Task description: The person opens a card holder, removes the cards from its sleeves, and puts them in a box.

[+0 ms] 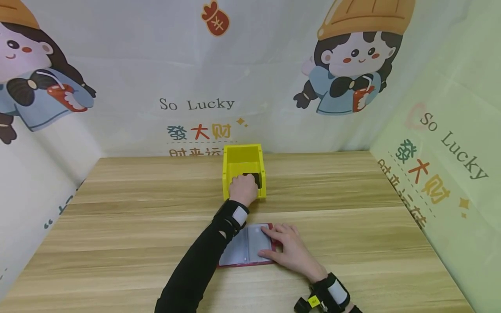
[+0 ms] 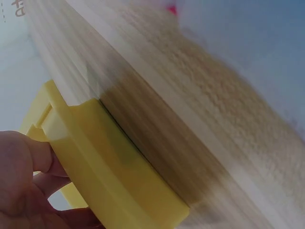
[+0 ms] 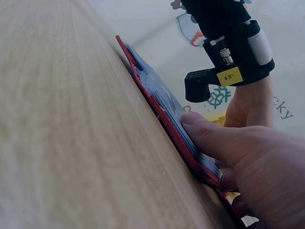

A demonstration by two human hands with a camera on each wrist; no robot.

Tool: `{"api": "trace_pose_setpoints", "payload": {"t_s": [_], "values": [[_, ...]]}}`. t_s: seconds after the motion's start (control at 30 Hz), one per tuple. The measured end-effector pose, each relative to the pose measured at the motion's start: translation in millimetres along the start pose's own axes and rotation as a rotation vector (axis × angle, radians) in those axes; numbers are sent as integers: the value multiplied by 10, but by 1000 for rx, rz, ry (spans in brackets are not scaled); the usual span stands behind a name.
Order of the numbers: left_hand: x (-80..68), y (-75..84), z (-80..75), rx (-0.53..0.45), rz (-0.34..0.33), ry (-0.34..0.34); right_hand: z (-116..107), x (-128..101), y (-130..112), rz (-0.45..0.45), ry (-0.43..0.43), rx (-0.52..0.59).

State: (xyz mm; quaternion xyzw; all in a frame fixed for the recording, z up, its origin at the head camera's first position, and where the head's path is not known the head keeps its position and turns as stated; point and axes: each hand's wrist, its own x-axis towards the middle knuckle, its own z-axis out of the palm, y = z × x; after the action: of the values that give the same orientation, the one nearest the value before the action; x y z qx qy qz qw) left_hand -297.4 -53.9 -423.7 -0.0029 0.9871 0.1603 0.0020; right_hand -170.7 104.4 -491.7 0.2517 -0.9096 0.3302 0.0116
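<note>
Centrally in the head view, the yellow box [image 1: 243, 170] stands on the wooden table [image 1: 117, 226], its open top facing up and its long axis running away from the camera toward the printed backdrop [image 1: 195, 104]. The left hand [image 1: 243, 189] sits at the box's near edge, just below it in the frame, fingers curled over the front wall and reaching a dark object [image 1: 252, 178] inside; whether they grasp that object cannot be told. From the left wrist view the fingers [image 2: 28, 162] wrap the box rim [image 2: 95, 157] at lower left of the frame. Lower in the head view, just below centre, an open red card holder [image 1: 245, 245] lies flat on the table, its long axis running left to right, clear pockets facing up. The right hand [image 1: 287, 250] rests on its right half, fingers straight and spread, pressing it down. In the right wrist view the thumb [image 3: 209, 138] lies on the holder's edge [image 3: 162, 109], toward the right of the frame. The two hands are near each other, holder and box apart.
</note>
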Motion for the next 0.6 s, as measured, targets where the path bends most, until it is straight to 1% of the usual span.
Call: {"api": "trace_pose_setpoints", "payload": {"t_s": [0.23, 0.33, 0.4, 0.5, 0.57, 0.6], "values": [[-11, -22, 24, 22, 2, -28, 5, 3, -10, 2, 1, 2], [-26, -51, 39, 16, 28, -8, 14, 6, -8, -8, 9, 5], [-54, -81, 47, 15, 77, 42, 18, 6, -7, -14, 15, 4], [-128, -128, 36, 11, 187, 167, 25, 1, 0, -25, 26, -3], [-200, -158, 8, -29, 252, 235, 29, -1, 5, -32, 32, -3], [-246, -173, -16, -56, 273, 251, 30, -2, 9, -35, 34, -5]]}}
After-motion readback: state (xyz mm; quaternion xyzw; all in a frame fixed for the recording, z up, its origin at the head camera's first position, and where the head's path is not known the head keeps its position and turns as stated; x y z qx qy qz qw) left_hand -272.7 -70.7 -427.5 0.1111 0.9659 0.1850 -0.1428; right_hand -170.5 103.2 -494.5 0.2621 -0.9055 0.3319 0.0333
